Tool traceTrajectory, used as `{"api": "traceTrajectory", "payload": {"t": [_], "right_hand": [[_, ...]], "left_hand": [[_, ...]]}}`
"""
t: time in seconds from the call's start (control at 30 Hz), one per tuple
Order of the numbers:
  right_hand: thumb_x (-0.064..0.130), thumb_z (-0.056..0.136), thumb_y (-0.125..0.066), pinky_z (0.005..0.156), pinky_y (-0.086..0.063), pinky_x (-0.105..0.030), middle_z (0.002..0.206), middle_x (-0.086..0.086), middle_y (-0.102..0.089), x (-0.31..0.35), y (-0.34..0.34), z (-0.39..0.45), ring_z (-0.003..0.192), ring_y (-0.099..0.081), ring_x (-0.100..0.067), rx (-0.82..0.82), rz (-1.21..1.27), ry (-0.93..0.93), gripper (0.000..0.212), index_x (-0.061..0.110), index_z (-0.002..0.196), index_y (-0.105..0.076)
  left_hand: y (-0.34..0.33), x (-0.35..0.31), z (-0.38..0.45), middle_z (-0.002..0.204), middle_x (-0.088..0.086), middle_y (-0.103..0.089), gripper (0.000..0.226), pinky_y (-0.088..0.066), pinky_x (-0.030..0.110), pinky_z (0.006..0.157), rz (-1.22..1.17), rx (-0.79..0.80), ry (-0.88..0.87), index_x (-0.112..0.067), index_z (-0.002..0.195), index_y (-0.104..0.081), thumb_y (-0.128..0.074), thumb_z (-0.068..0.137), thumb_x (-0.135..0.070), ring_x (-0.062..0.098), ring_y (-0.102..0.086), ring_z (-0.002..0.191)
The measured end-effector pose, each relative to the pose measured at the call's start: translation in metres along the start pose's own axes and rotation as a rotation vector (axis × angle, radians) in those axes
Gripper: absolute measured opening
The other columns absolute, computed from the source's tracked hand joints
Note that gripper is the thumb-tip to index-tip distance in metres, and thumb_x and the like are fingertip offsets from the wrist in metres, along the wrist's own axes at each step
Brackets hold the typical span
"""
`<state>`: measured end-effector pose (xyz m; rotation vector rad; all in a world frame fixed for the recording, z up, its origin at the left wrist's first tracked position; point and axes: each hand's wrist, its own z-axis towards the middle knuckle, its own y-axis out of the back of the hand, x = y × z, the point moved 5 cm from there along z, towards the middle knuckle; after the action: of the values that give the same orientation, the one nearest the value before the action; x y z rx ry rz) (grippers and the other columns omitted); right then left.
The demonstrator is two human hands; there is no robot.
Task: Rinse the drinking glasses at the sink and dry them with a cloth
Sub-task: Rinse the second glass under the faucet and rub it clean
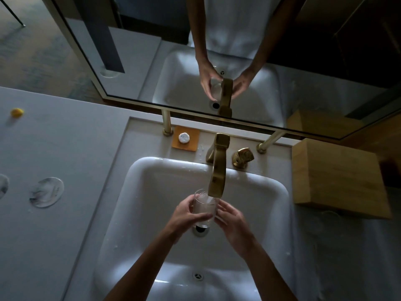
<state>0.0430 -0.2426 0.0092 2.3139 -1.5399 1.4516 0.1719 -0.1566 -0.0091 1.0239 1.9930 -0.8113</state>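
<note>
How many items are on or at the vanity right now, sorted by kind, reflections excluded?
Drinking glass, held under the faucet: 1
Round coasters on the counter: 2
Brass faucet: 1
Brass tap handle: 1
Orange tray: 1
White round item on the tray: 1
Wooden box: 1
Small yellow object: 1
Total: 9

A pale counter runs round a white sink set into it. At the sink's twelve o'clock stands a brass tap, with a brass handle at one o'clock. An orange tray at eleven holds a round white thing. A wooden box sits at three; a glass and a small yellow thing lie at nine and ten.
</note>
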Motion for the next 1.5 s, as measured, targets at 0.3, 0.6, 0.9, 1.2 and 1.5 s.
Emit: {"api": "traceTrajectory", "payload": {"t": [0.3,0.6,0.9,1.2,1.5], "right_hand": [[-0.012,0.086,-0.062,0.101,-0.05,-0.041,0.133,-0.021,-0.061,0.004,-0.014,0.001,0.124,-0.057,-0.039,0.099,-0.141,0.075,0.05,0.004,0.133,-0.055],[-0.005,0.072,-0.081,0.103,-0.048,-0.051,0.127,-0.017,-0.065,0.013,-0.009,-0.002,0.123,-0.058,-0.039,0.024,-0.287,0.106,0.063,0.004,0.129,-0.056],[-0.005,0.067,-0.083,0.101,-0.05,-0.039,0.127,-0.004,-0.066,0.026,-0.024,0.007,0.122,-0.059,-0.022,0.048,-0.444,0.111,0.069,0.017,0.128,-0.059],[-0.011,0.058,-0.083,0.101,-0.051,-0.037,0.122,-0.009,-0.069,0.021,-0.022,0.015,0.119,-0.062,-0.026,0.027,-0.422,0.099,0.071,0.011,0.123,-0.063],[-0.023,0.059,-0.075,0.094,-0.054,-0.034,0.118,-0.012,-0.068,0.022,-0.015,0.023,0.111,-0.064,-0.025,0.038,-0.441,0.085,0.07,0.011,0.119,-0.064]], "left_hand": [[0.01,-0.004,-0.009,0.126,0.023,-0.067,0.044,-0.056,0.04,0.084,-0.132,0.103,0.049,-0.007,0.132,-0.059,-0.069,0.09,-0.017,0.031,-0.066,0.104],[0.006,-0.005,-0.014,0.121,0.014,-0.072,0.055,-0.059,0.032,0.083,-0.08,0.114,0.035,-0.01,0.14,-0.052,-0.067,0.087,-0.009,0.022,-0.069,0.103],[0.023,-0.015,-0.009,0.152,0.004,-0.05,0.089,-0.046,0.03,0.108,0.017,0.118,-0.044,-0.015,0.152,-0.033,-0.078,0.077,0.0,0.013,-0.049,0.138],[0.031,-0.009,-0.007,0.137,0.003,-0.065,0.082,-0.047,0.044,0.109,0.033,0.015,-0.076,-0.015,0.136,-0.059,-0.087,0.061,0.0,0.019,-0.055,0.133],[0.03,-0.004,-0.006,0.14,0.003,-0.062,0.082,-0.042,0.047,0.114,0.073,-0.002,-0.061,-0.01,0.141,-0.054,-0.085,0.067,0.005,0.018,-0.054,0.135]]}}
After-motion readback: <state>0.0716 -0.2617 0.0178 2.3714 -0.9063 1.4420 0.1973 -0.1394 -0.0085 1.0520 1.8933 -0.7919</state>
